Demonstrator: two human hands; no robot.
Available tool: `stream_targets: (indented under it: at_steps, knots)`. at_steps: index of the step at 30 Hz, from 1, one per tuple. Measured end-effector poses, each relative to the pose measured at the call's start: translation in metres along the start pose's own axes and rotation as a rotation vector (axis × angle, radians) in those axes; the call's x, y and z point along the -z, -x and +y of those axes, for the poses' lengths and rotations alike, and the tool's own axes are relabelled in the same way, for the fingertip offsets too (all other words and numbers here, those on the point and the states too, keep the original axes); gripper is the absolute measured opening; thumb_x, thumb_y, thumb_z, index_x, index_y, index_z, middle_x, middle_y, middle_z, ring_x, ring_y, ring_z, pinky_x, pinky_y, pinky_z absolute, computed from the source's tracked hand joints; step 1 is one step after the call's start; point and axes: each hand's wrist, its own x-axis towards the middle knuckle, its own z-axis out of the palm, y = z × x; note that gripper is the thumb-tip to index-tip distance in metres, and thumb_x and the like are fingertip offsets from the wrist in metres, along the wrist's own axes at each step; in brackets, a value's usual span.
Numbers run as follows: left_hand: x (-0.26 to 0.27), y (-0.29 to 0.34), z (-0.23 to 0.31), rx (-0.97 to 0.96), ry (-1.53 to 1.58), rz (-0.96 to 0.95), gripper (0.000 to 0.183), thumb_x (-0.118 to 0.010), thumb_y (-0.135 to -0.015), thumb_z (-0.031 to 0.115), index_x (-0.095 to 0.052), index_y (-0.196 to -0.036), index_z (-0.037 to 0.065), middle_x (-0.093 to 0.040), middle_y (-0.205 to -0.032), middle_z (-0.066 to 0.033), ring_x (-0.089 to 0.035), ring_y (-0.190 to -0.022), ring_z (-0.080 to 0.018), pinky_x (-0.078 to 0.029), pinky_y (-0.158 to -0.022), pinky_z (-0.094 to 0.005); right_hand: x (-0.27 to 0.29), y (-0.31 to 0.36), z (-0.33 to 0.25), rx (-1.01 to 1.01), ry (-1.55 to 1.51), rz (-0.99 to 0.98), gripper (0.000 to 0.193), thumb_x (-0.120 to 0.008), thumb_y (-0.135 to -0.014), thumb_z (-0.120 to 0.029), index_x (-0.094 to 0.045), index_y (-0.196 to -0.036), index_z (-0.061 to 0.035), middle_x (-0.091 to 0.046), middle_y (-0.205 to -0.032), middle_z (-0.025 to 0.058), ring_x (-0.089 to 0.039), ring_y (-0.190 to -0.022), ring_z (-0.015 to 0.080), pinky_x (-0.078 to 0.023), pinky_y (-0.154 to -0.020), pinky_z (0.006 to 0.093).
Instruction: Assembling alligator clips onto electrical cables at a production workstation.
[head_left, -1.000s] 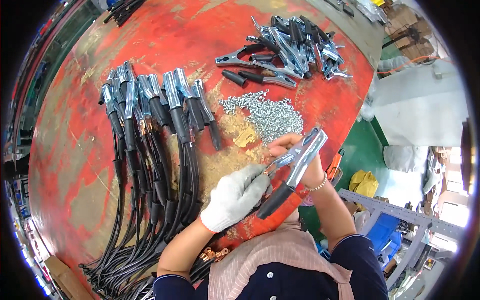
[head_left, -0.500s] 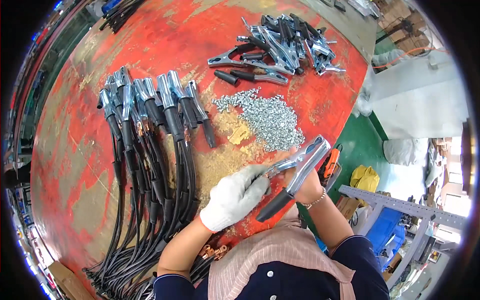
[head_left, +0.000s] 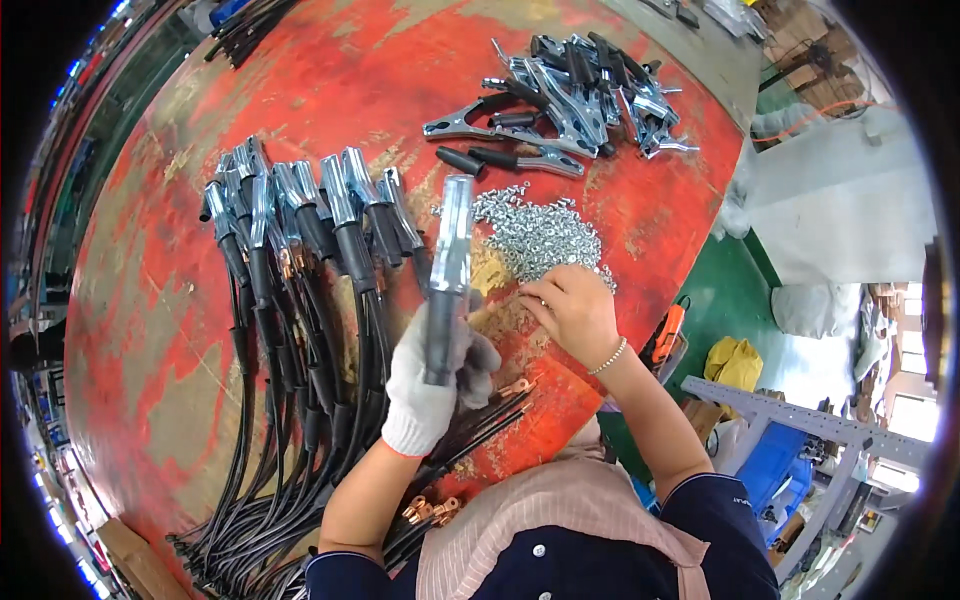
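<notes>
My left hand [head_left: 412,390], in a white knit glove, is wrapped round a metal spring clamp [head_left: 452,240]. The clamp stands nearly upright, shiny jaw end away from me, with a black sleeve on its near handle. My bare right hand [head_left: 580,315], a beaded bracelet at its wrist, is over the near edge of a pile of small silvery screws [head_left: 535,230]. Its thumb and fingertips are drawn together in a pinch; whatever lies between them is too small to make out. Copper lugs [head_left: 515,387] on black cable ends lie below the gloved hand.
Left of my gloved hand lie black cables [head_left: 245,390] with clamps fitted at their far ends. More loose clamps [head_left: 570,90] are heaped at the far right of the worn red table [head_left: 150,330]. Several copper lugs [head_left: 430,508] lie near my apron. A metal shelf frame [head_left: 800,410] stands at the right.
The gloved hand has moved left with the clamp and turned it upright. My right hand has come away from the clamp to the near edge of the screw pile.
</notes>
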Motion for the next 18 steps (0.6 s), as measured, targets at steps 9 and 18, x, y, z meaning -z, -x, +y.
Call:
stream_targets:
  at_steps: [9, 18]
  knots:
    - [-0.010, -0.001, -0.008, -0.048, -0.025, 0.047, 0.036, -0.051, -0.097, 0.021, -0.045, -0.129, 0.004, -0.062, -0.074, -0.0106, -0.055, -0.049, -0.0137, -0.044, -0.044, -0.0249, 0.004, -0.009, 0.003, 0.039, -0.046, -0.037, 0.013, -0.077, -0.072, -0.019, -0.067, -0.078, -0.0142, -0.058, -0.078, 0.0003, -0.057, -0.074, 0.0205, -0.044, -0.065, 0.0337]
    - [-0.005, -0.003, -0.025, -0.193, -0.318, 0.011, 0.034, -0.050, -0.094, 0.010, -0.050, -0.127, 0.000, -0.062, -0.076, -0.0046, -0.056, -0.059, -0.0082, -0.047, -0.054, -0.0263, 0.040, -0.028, -0.050, 0.037, -0.329, 0.145, 0.026, -0.084, -0.061, -0.005, -0.074, -0.084, -0.0125, -0.060, -0.075, 0.0013, -0.055, -0.069, 0.0185, -0.042, -0.059, 0.0303]
